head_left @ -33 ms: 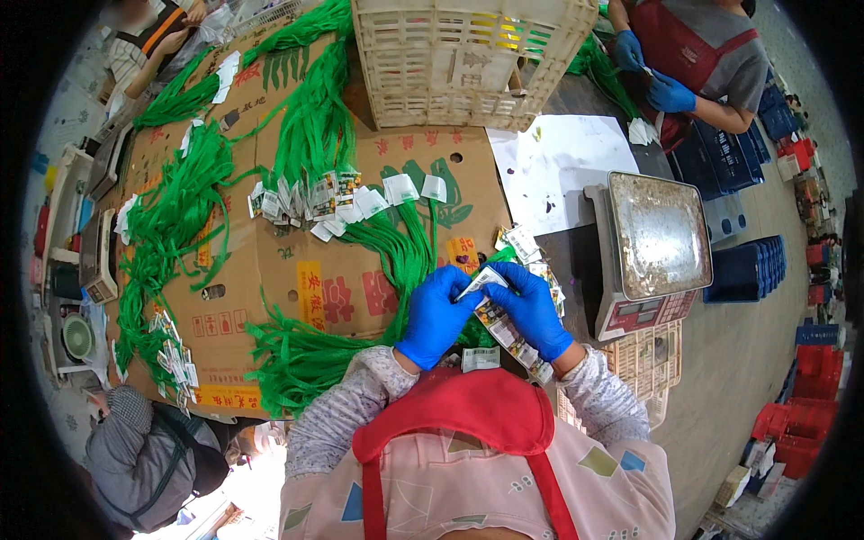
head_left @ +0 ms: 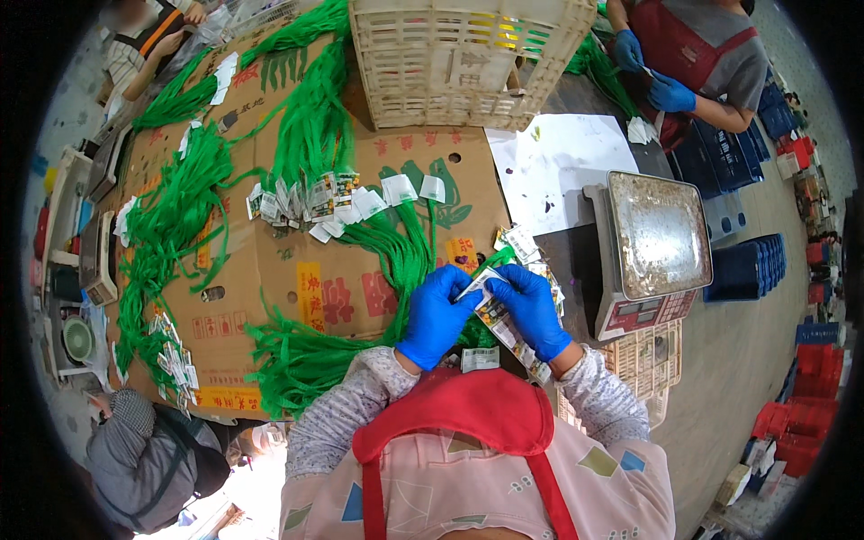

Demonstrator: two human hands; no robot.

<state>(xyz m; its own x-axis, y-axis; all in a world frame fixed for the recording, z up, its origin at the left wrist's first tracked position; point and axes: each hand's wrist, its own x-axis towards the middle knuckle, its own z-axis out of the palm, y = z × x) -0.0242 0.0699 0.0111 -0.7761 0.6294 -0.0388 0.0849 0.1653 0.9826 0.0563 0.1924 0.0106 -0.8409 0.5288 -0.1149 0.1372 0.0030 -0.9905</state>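
Note:
My left hand [head_left: 435,319] and my right hand [head_left: 531,315], in blue gloves, meet low over the cardboard-covered table. Their fingers pinch the top of a strip of printed labels [head_left: 504,331], which hangs down toward my red apron [head_left: 454,414]. A green mesh length rises from between the hands. Just behind them are more labels [head_left: 520,243], and a white label [head_left: 480,358] lies below. Green mesh strips [head_left: 297,351] lie left of my left hand; others with white tags [head_left: 400,187] lie farther back.
A plastic crate [head_left: 463,63] stands at the back, white paper [head_left: 549,162] and a metal scale [head_left: 652,234] at right. Co-workers are at upper right [head_left: 720,54], upper left [head_left: 144,45] and lower left [head_left: 153,459]. Blue bins [head_left: 747,270] stand beyond the scale.
The top of the label strip and my fingers on it have shifted very slightly. Little else differs.

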